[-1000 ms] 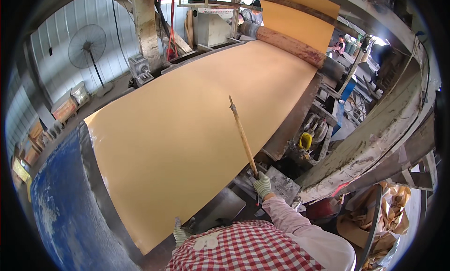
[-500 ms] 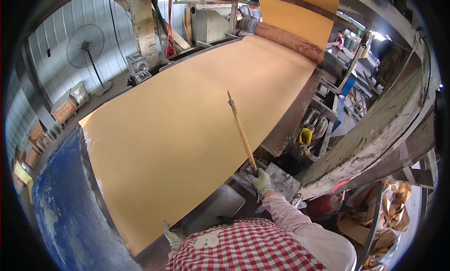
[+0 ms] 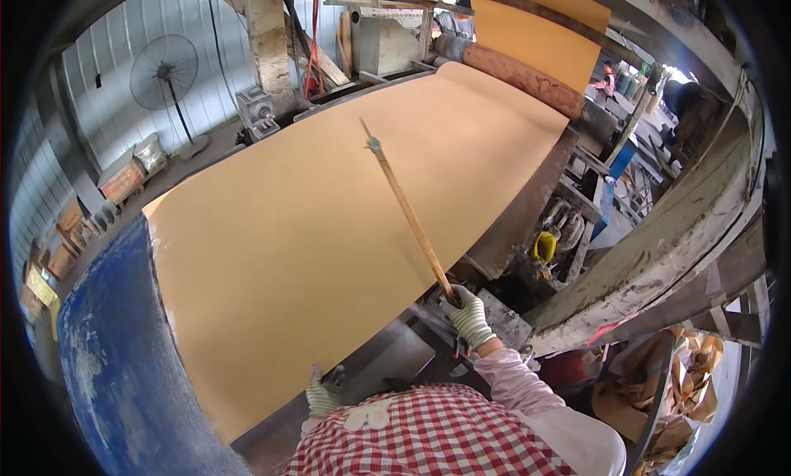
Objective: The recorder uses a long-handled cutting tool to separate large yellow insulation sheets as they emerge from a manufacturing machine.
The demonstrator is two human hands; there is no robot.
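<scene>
My right hand (image 3: 470,315), in a light knit glove, grips the lower end of a long wooden stick (image 3: 408,215) with a small metal tip. The stick slants up and to the left, its tip held over a wide tan sheet (image 3: 329,204) that runs from a reddish roller (image 3: 519,74) at the back toward me. My left hand (image 3: 323,391), also gloved, hangs low near the sheet's near edge, above my red checked shirt, and holds nothing that I can see.
A large blue drum (image 3: 115,361) curves along the left under the sheet. A pedestal fan (image 3: 165,68) stands by the corrugated wall. Machine frame parts, a yellow object (image 3: 544,247) and a slanted grey beam (image 3: 659,254) crowd the right. Another person (image 3: 451,19) stands far back.
The stick and my right hand have barely shifted. My left hand has risen a little near the sheet's near edge.
</scene>
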